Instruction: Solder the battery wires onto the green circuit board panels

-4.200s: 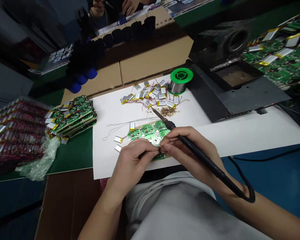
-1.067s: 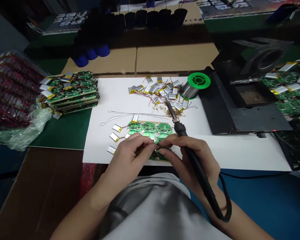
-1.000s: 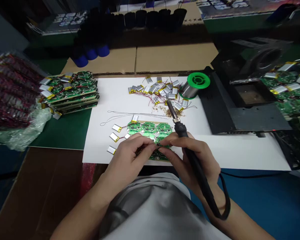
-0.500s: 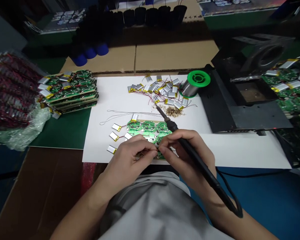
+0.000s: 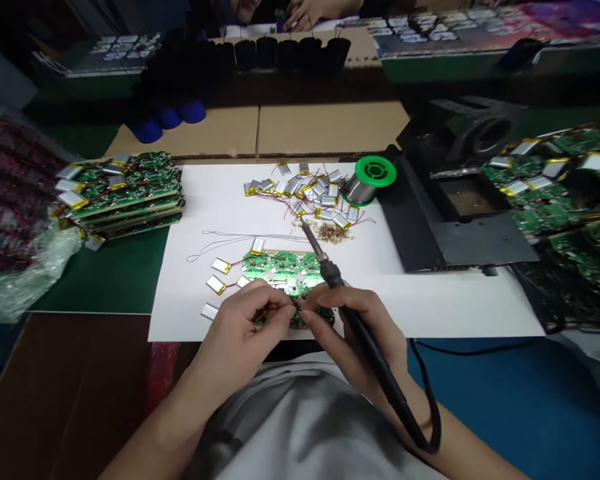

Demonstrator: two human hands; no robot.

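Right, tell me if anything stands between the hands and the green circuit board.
Nothing visible does: left hand and right hand are at the near part of the circuit board; the soldering iron points past its far edge.

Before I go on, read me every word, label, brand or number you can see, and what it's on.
No text reads clearly.
Circuit board: white markings, too small and blurred to read.
Loose batteries: no legible print.
Solder spool: no legible label.
Soldering iron: no lettering visible.
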